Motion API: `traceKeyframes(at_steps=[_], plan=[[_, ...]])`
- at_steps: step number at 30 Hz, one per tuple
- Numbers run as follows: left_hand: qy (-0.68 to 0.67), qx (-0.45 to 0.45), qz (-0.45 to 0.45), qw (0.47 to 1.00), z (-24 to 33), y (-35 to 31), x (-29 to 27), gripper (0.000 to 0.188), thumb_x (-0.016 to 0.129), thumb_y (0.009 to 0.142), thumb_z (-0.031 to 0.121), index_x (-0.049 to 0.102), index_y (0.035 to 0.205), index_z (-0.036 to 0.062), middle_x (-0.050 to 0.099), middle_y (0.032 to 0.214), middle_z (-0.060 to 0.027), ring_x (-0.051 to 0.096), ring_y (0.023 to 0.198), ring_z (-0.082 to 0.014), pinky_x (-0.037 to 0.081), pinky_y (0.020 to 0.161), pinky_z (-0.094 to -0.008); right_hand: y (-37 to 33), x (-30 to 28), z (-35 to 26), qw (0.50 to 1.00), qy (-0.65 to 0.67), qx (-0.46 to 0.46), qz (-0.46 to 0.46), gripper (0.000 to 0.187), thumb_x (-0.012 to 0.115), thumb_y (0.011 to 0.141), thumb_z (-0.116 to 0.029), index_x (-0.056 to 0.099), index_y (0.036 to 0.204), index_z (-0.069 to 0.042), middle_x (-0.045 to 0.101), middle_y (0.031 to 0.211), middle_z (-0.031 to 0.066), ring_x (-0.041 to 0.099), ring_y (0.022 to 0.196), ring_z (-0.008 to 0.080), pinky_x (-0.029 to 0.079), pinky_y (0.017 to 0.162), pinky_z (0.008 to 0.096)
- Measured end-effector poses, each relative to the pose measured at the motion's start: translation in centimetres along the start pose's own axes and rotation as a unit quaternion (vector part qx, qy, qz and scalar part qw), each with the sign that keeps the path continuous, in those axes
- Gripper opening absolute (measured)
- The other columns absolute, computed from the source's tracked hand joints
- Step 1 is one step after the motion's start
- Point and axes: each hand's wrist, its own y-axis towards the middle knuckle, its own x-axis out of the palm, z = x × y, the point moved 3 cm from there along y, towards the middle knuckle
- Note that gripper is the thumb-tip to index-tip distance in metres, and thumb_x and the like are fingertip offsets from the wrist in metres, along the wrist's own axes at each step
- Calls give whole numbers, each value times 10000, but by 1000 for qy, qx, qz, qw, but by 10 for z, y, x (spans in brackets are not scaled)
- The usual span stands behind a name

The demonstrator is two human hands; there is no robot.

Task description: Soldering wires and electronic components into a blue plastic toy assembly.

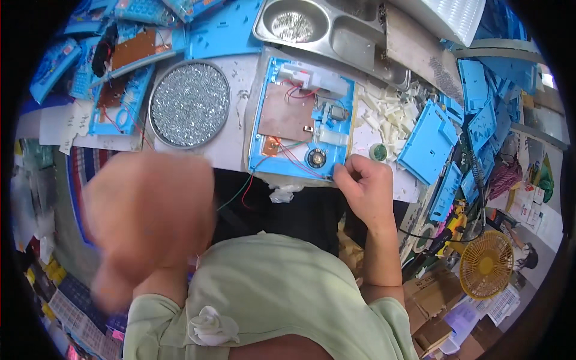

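In front of me lies an open blue plastic case (346, 117) with a brown circuit board (288, 112), a small motor (338, 113), a round black speaker (316, 158) and thin red and green wires inside. My right hand (370, 187) is at the case's near right corner, its fingers curled and thumb pressed in; whatever lies between the fingertips is hidden. Raised left of the case and close to the camera, my left hand (153, 210) is smeared by motion, so its fingers cannot be read. Two wires hang over the case's near edge.
Left of the case stands a round tray (229, 102) full of small screws. A steel compartment tray (329, 33) sits behind. White plastic parts (396, 114) and blue panels (427, 142) crowd the right side; more blue cases (129, 60) pile up far left. A yellow fan (486, 264) stands lower right.
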Motion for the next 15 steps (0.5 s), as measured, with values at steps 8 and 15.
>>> traceKeyframes(at_steps=[8,15], plan=[[226,-112,-16,967,-96,-23,-25,112,662,923,11,605,830,-9,581,793,-21,456,618,-51,354,563,-222,-23,7,22,963,245,60,90,208,705,855,-77,609,699,22,573,560,73,503,535,86,422,497,308],[131,-27,-93,987,-99,-21,-1,158,554,1017,71,576,883,-11,589,865,-73,481,617,-77,378,567,-210,-90,-16,32,933,313,3,177,172,712,881,-81,630,754,0,630,639,55,565,580,84,452,533,281]])
